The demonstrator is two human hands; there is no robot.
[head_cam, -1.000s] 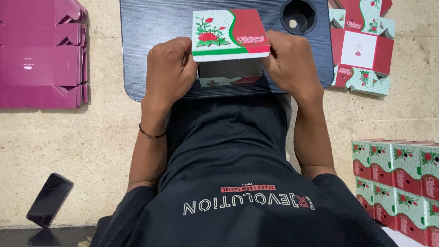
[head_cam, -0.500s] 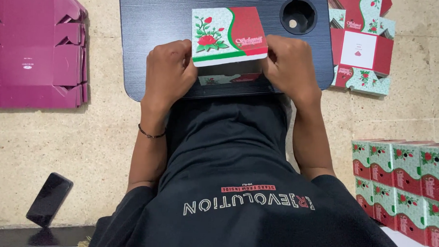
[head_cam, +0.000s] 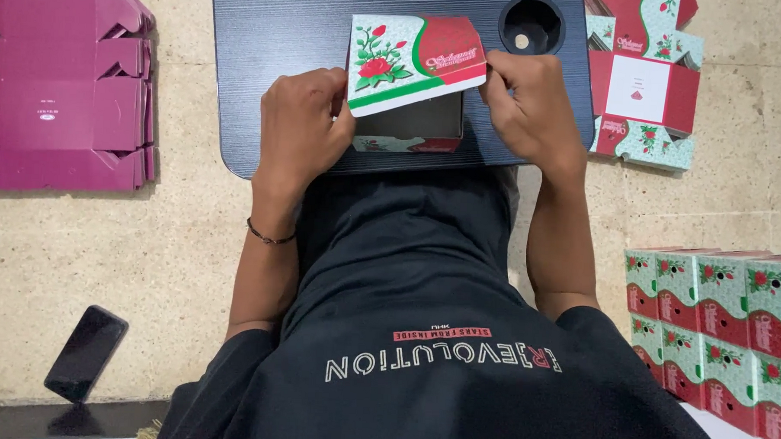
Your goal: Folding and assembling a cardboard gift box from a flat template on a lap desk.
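Beige stone flooring surrounds a dark lap desk [head_cam: 266, 59]; at its near edge I see my left hand [head_cam: 303, 130] and right hand [head_cam: 528, 107] pinching the raised lid of a green-and-red rose-printed box [head_cam: 408, 90], purple flat cartons [head_cam: 62, 82] well apart at left.

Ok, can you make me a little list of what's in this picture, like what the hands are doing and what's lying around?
Left hand: grips the left side of the box
Right hand: fingers pinch the lid's right edge
Box: green and red with roses, lid raised, inside looks empty
Desk: small dark lap desk with a round cup hole
Flat sheets: unfolded rose boxes, right of desk
Purple flats: stacked at left
Finished boxes: stacked at lower right
Phone: on the floor, lower left
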